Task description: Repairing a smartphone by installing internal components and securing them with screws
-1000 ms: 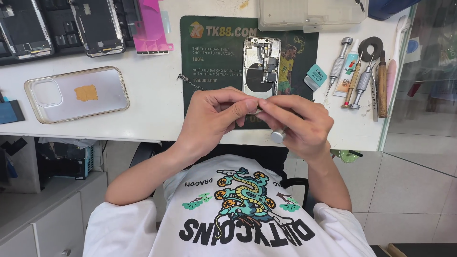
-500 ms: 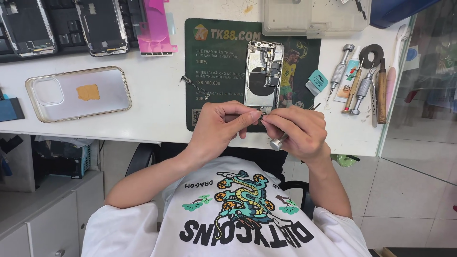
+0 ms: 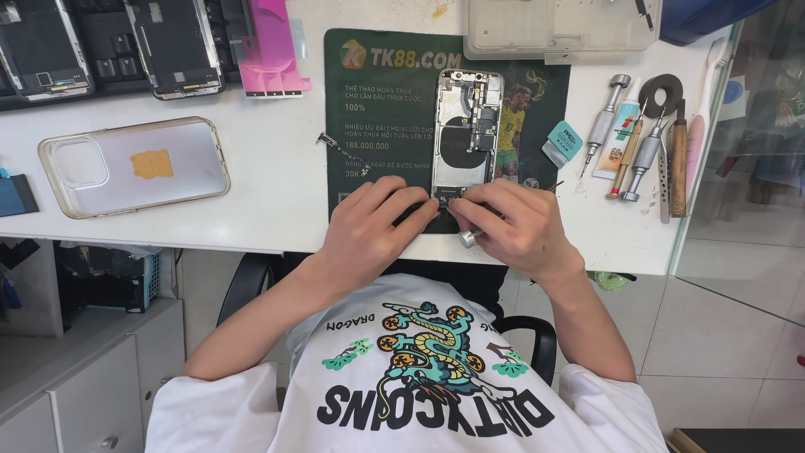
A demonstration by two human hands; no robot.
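Worktop: you're at a white worktop (image 3: 277,201), dark green mat (image 3: 377,134) laid on it.
Left hand: your left hand (image 3: 373,231) has its fingers curled down at the bottom edge of the opened phone (image 3: 465,134), steadying it.
Right hand: your right hand (image 3: 511,226) pinches a small silver-tipped tool (image 3: 467,238) at that same edge; what the tip touches, you can't tell.
Risk: a slip could gouge the exposed board, I'd judge.
Further out: screwdrivers (image 3: 641,151) right, clear case (image 3: 134,165) left, parts box (image 3: 558,29) beyond.
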